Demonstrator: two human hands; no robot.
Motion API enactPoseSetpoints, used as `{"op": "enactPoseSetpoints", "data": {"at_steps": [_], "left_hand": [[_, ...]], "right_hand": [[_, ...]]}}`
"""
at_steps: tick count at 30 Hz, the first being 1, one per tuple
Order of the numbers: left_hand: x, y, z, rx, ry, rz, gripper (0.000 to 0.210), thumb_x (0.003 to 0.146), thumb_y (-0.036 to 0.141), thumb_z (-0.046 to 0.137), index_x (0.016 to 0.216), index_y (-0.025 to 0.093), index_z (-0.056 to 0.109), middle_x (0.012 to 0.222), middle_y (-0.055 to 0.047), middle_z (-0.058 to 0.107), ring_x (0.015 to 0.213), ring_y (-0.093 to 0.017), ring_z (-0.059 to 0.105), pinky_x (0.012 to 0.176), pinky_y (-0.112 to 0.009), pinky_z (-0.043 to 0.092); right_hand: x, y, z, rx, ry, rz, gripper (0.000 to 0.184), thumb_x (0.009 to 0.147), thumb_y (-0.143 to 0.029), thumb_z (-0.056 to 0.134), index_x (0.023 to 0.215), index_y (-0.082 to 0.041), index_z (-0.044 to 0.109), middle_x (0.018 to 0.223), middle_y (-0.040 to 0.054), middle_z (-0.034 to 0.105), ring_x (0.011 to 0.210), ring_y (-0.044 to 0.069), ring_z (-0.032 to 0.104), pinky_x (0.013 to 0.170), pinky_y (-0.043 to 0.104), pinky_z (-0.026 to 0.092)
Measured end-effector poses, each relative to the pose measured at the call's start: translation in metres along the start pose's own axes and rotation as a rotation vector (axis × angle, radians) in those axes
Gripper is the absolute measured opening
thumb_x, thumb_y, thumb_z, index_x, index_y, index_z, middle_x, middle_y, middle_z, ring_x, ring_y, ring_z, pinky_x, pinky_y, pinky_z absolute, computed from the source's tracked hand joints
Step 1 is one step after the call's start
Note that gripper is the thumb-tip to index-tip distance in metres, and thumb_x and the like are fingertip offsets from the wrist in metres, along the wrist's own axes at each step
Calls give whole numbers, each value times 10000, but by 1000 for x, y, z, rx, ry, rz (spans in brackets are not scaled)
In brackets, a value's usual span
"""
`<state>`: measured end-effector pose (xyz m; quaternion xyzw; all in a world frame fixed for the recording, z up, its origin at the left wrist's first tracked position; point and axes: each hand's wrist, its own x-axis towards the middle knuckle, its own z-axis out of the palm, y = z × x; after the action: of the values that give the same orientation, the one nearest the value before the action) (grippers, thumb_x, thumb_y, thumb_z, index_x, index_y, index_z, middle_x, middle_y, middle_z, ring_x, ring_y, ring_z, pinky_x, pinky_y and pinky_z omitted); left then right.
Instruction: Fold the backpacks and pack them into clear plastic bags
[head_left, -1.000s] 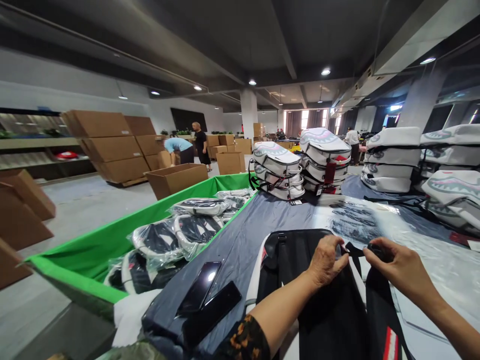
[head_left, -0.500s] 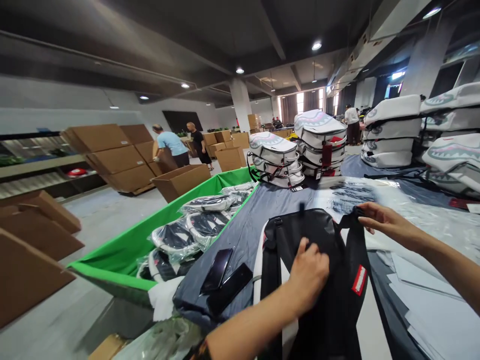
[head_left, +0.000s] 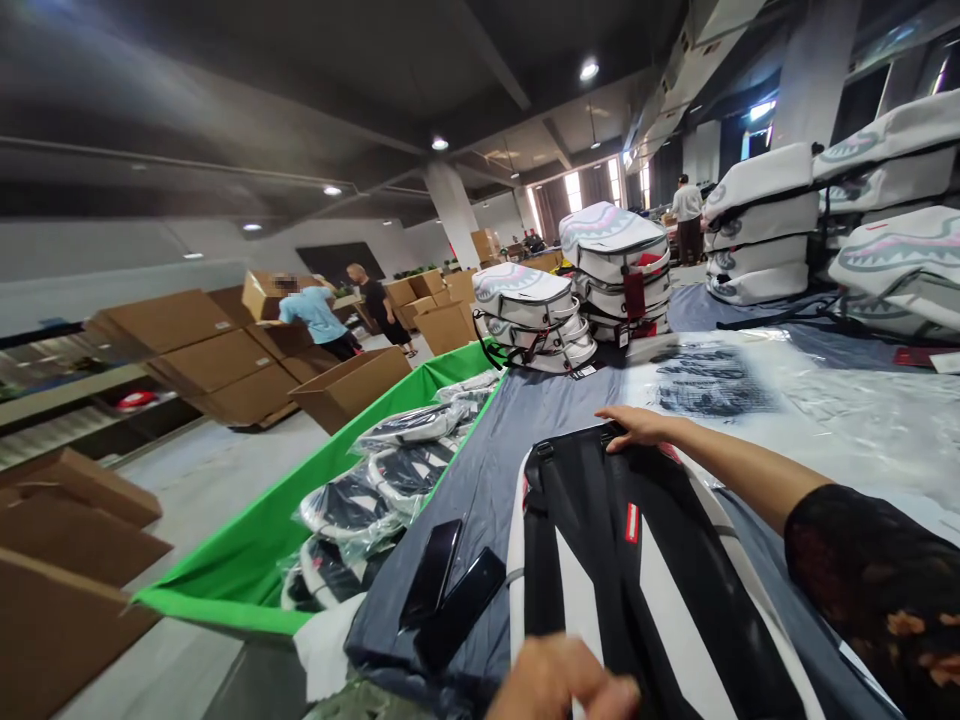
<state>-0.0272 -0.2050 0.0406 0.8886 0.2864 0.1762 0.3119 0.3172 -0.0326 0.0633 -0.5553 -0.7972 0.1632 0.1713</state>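
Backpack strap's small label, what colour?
The label is red with a whitish middle; best seen in the head view.

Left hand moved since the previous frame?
Yes, toward the wearer: left hand was level with the phones, now sits lower in view than both.

right sleeve [head_left: 862,570]: black, loose, ending near the elbow | print: muted orange flowers [head_left: 904,625] | right forearm [head_left: 739,468], right hand [head_left: 637,427]: bare | left hand [head_left: 562,680]: bare, blurred, partly out of view
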Motion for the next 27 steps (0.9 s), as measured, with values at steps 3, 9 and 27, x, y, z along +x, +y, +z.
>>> {"op": "enactPoseSetpoints", "data": {"at_steps": [3, 9, 27], "left_hand": [[70, -16, -32, 241, 418, 2, 460, 925, 586, 593, 1238, 261, 681, 1255, -119, 713, 1200, -317, 632, 1029, -469, 489], [197, -64, -22, 423, 383, -115, 812, 768, 550, 804, 1411, 153, 508, 1448, -218, 551, 1435, -403, 422, 1173, -559, 338], [207, -90, 42, 682, 1028, 166, 504, 707, 210, 694, 1198, 98, 664, 1130, -158, 711, 1094, -305, 662, 1019, -469, 589]], "right_hand": [[0, 6, 3, -30, -33, -6, 564, 766, -448, 790, 1262, -210, 667, 1239, 124, 667, 1162, 305, 608, 1004, 391, 472], [-20, 1, 1, -64, 33, 1, 629, 748, -440, 784, 1296, -182, 616, 1264, 171, 620, 1196, 350, 550, 1032, 466, 431], [136, -30, 28, -171, -376, -584, 294, 798, -162, 586, 1008, -174, 791, 897, 78, 758, 791, 169, 678, 738, 251, 505]]}}
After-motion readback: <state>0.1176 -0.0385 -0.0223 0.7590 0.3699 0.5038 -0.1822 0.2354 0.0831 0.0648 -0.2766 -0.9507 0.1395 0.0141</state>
